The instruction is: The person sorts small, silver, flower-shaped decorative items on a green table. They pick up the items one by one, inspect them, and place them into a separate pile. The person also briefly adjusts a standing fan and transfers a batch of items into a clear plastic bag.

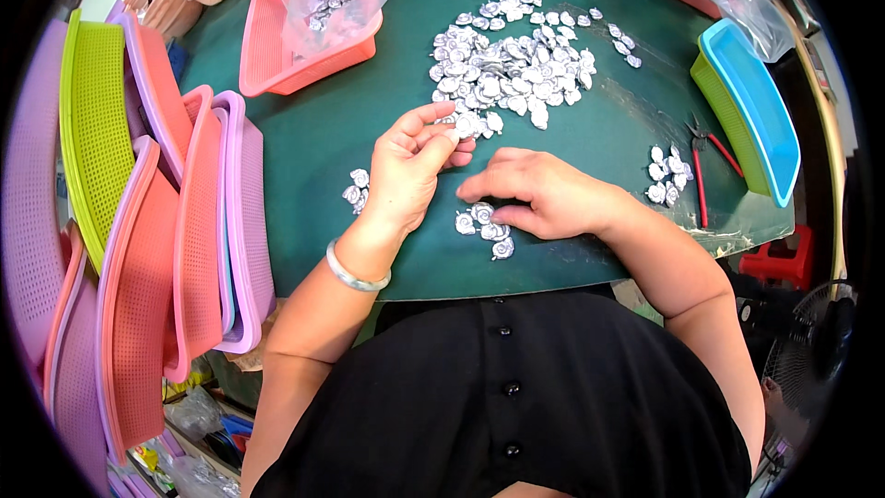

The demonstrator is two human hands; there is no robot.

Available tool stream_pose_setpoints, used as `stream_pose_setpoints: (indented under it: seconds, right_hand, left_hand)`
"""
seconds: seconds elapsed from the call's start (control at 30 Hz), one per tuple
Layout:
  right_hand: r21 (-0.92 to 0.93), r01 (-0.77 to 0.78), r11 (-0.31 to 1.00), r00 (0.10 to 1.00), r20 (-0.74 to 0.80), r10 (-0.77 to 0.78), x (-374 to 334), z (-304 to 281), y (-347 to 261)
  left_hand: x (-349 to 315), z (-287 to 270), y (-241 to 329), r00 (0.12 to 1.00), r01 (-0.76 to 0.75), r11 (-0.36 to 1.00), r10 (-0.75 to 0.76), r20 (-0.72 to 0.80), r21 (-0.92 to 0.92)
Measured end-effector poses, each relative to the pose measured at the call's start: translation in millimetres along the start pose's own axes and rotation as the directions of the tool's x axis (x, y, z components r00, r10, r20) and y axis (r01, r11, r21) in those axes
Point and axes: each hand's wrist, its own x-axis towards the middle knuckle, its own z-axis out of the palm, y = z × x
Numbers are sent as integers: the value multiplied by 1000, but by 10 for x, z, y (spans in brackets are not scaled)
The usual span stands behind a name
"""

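Near the front of the big pile, my left hand (pixel 415 161) has its thumb and fingers drawn together in a pinch. Whatever sits in it blends with the small silver rose-shaped pieces (pixel 516 69) behind, so I cannot make it out. To its right, my right hand (pixel 548 189) is low over the table, index finger and thumb apart, with no piece seen in it. Its thumb is beside a small group of silver rose-shaped pieces (pixel 501 247) close to the table's front edge. Another small cluster (pixel 357 189) lies left of my left wrist.
A green table (pixel 313 258) carries everything. Red-handled cutters (pixel 701 180) lie at right beside more silver pieces (pixel 668 173) and a blue-and-green basket (pixel 765 120). A pink basket (pixel 263 55) with a plastic bag stands at back left. Stacked colored baskets (pixel 198 231) crowd the left.
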Motion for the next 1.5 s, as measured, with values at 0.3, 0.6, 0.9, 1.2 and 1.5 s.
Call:
stream_pose_setpoints:
  seconds: [0.3,0.6,0.9,1.2,1.5]
  right_hand:
    - [-70,78,995,997,29,-76,1,3,-6]
    - [421,-209,883,926,-204,316,-10,-10,46]
    - [819,-186,542,804,-190,563,3,-88,119]
    - [793,-222,568,790,-195,581,8,-81,132]
    - [819,-196,539,785,-199,587,9,-75,153]
  left_hand:
    - [-11,3,13,999,44,999,-44,1,-31]
    - [-21,9,12,1000,23,999,-22,17,-49]
    - [-29,31,19,998,61,997,-59,29,-53]
    - [-22,21,0,997,72,995,-69,47,-66]
    - [-27,37,2,992,111,991,-106,66,-78]
